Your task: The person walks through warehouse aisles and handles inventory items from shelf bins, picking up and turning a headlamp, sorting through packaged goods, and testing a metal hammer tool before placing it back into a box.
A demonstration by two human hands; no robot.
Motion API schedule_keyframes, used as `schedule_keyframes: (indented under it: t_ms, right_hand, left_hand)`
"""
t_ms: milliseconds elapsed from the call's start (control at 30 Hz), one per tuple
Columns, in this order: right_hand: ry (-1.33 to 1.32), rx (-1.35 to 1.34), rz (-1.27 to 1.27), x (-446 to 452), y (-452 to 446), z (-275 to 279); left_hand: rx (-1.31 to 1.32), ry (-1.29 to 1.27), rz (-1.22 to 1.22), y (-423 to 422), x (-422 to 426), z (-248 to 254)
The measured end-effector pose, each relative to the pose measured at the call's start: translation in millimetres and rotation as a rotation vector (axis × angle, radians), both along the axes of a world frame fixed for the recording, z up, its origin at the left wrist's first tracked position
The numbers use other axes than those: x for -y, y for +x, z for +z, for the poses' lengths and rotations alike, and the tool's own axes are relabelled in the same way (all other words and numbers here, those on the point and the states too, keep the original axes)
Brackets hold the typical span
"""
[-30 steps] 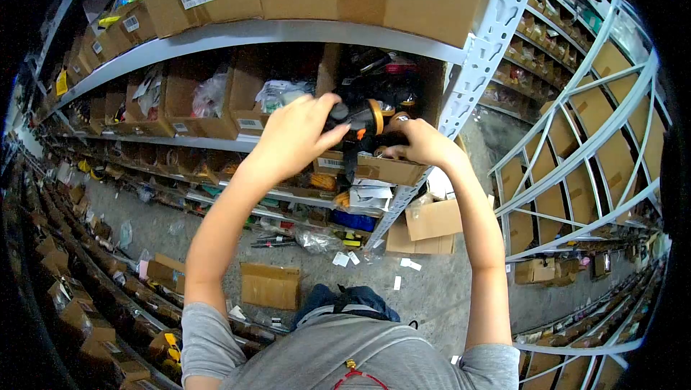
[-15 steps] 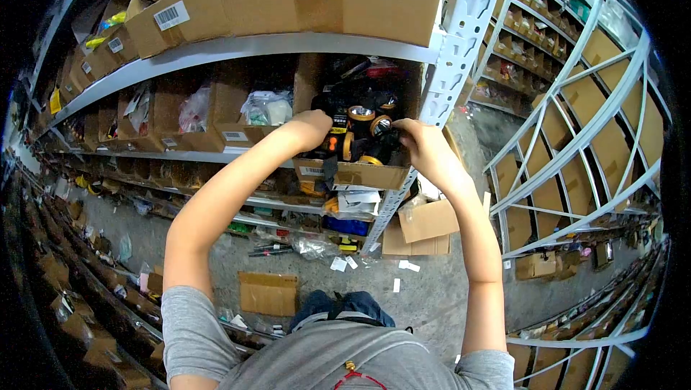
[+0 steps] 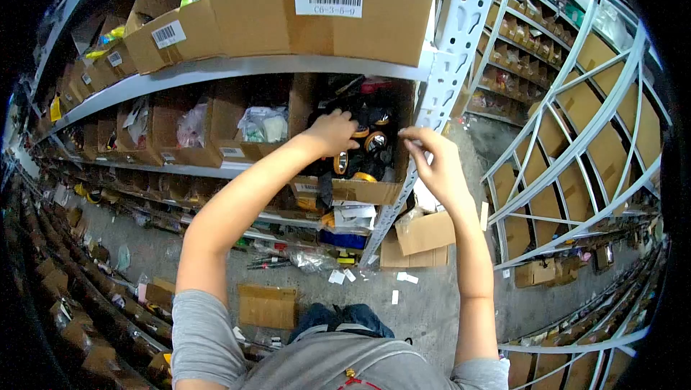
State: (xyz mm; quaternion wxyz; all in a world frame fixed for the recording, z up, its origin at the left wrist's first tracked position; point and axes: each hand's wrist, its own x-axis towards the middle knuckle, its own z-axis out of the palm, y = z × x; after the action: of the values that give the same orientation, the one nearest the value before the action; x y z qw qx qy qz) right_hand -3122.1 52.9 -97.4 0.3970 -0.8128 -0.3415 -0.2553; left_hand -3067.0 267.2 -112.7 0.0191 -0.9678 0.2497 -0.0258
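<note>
Left hand (image 3: 333, 133) over the box, fingers bent down among dark items; cannot tell if anything is gripped. Right hand (image 3: 434, 163) released, fingers loosely curled, nothing visible in them, just beside the box's right side. Round black lamps with gold-coloured rims (image 3: 375, 141) lie jumbled in the brown open cardboard box (image 3: 360, 190). Progress: handling looks partway; lamps unsorted, none seen lifted clear. White perforated metal post (image 3: 448, 59) right; clear plastic packets (image 3: 263, 125) in the next compartment left.
</note>
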Motion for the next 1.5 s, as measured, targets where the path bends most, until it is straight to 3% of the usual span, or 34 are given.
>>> schedule_keyframes:
  t_ms: [133,200,333,400,567,633,700,800,1067,1133,1167,1300,1400,1500]
  right_hand:
    - [-0.023,-0.091,-0.019,8,-11,-7]
    - [-0.026,-0.095,-0.006,11,-14,-11]
    - [-0.038,-0.105,0.045,13,-21,-15]
    - [-0.031,-0.109,0.068,14,-24,-15]
    - [-0.025,-0.118,0.097,21,-29,-18]
    - [-0.016,-0.129,0.098,25,-31,-19]
    - [-0.043,-0.136,0.067,29,-33,-20]
    - [-0.041,-0.167,0.071,34,-33,-23]
    - [-0.063,-0.182,0.079,36,-35,-28]
    - [-0.076,-0.183,0.084,36,-34,-31]
    - [-0.069,-0.205,0.106,35,-34,-32]
    - [-0.061,-0.241,0.125,30,-32,-34]
    - [-0.062,-0.214,0.098,27,-29,-36]
    - [-0.047,-0.194,0.077,26,-29,-36]
  left_hand:
    - [-0.045,-0.120,0.062,14,6,-6]
    - [0.062,-0.286,0.097,17,10,-14]
    - [0.041,-0.279,0.094,25,12,-16]
    - [0.052,-0.438,-0.004,28,8,-16]
    - [-0.110,-0.467,-0.014,36,-6,-3]
    - [-0.046,-0.508,-0.052,35,-13,3]
    - [-0.057,-0.483,-0.077,29,-20,13]
    - [-0.311,-0.283,0.024,17,-22,37]
    - [-0.221,-0.169,0.159,30,-37,25]
    - [-0.155,0.105,0.257,30,-32,21]
    - [-0.139,-0.015,0.110,35,-37,8]
    - [-0.036,-0.051,0.145,14,-11,15]
    - [0.197,-0.214,-0.011,8,3,12]
    - [0.015,-0.246,-0.320,-8,25,10]
